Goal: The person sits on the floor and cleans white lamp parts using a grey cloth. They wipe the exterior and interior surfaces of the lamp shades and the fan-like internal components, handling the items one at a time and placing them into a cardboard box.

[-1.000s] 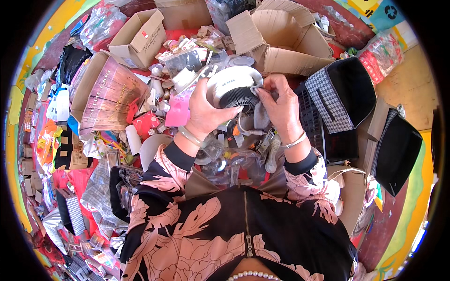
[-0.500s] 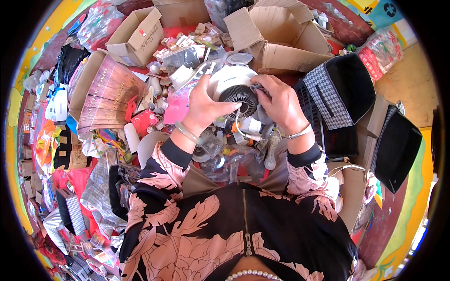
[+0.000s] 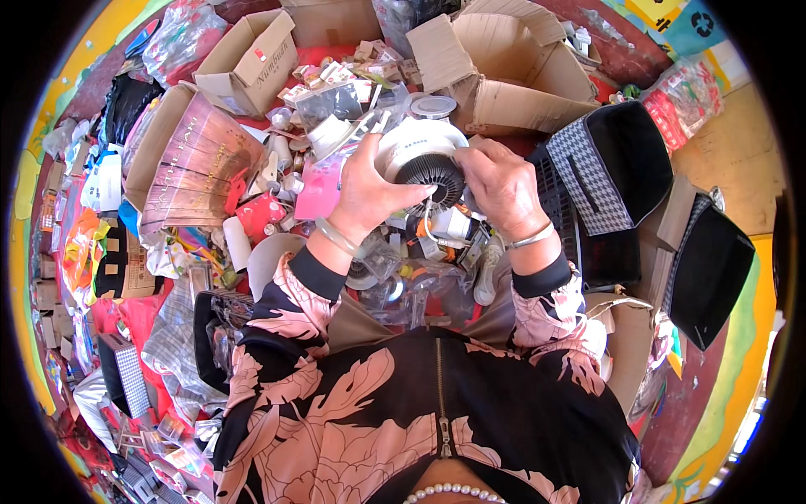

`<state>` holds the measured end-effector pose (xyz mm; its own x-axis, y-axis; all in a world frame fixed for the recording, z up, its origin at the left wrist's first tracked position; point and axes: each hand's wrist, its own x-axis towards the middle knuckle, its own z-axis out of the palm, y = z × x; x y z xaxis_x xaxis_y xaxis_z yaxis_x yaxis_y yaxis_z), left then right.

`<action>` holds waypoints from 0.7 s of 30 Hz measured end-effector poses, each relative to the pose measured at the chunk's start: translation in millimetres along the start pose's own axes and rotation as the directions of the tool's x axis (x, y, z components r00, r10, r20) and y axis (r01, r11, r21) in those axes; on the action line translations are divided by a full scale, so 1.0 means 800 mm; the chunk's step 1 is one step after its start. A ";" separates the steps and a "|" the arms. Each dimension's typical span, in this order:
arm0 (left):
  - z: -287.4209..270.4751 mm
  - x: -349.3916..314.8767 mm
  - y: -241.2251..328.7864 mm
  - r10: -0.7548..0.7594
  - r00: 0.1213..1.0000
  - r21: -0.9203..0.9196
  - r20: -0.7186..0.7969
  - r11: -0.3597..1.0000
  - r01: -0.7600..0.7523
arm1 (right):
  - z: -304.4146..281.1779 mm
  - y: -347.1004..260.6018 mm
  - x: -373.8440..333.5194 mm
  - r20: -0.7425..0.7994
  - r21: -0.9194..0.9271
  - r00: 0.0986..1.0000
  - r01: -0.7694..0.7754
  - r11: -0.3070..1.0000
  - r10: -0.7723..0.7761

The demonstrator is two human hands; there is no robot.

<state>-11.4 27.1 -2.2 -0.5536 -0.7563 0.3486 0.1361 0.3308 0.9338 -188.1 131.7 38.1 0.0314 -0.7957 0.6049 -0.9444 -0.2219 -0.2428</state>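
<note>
A downlight (image 3: 428,171) with a white rim and a black finned heat sink is held up in front of me, its back turned toward me. My left hand (image 3: 367,190) grips it from the left, the thumb pressed on the middle of the fins and the other fingers hidden behind the rim. A short white cable (image 3: 430,225) hangs from the heat sink down to a small connector. At the rim's right side, my right hand (image 3: 501,186) is closed, its fingertips against the lamp. A bit of grey cloth (image 3: 470,200) shows under its fingers, mostly covered.
Beyond the lamp lie loose lamp parts and small boxes. Open cardboard boxes (image 3: 525,99) stand at the back. To the right are black storage bins (image 3: 625,160) with a checked pattern and a dark plastic crate (image 3: 556,197). Clear plastic packaging (image 3: 420,294) lies between my legs.
My right hand has shifted slightly along the lamp's rim and turned, hiding more of the grey cloth. The lamp has moved slightly to the right; my left hand keeps its grip.
</note>
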 end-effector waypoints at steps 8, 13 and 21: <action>-0.004 0.004 -0.006 -0.163 0.986 -0.228 -0.036 0.962 0.151 | 0.006 0.003 -0.002 -0.063 0.341 0.997 -0.022 0.940 0.046; 0.000 0.003 -0.003 -0.128 0.991 -0.228 -0.045 0.967 0.114 | 0.012 -0.009 0.000 -0.137 0.347 0.971 -0.138 0.928 0.195; 0.002 0.001 -0.005 -0.094 0.994 -0.144 -0.053 0.986 0.086 | 0.008 0.001 -0.005 -0.179 0.174 0.983 0.064 0.983 -0.033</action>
<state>-13.6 25.8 -5.5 -0.5199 -0.8127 0.2630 0.2052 0.1801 0.9620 -187.0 130.7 30.7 0.0033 -0.6743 0.7385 -0.8689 -0.3674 -0.3316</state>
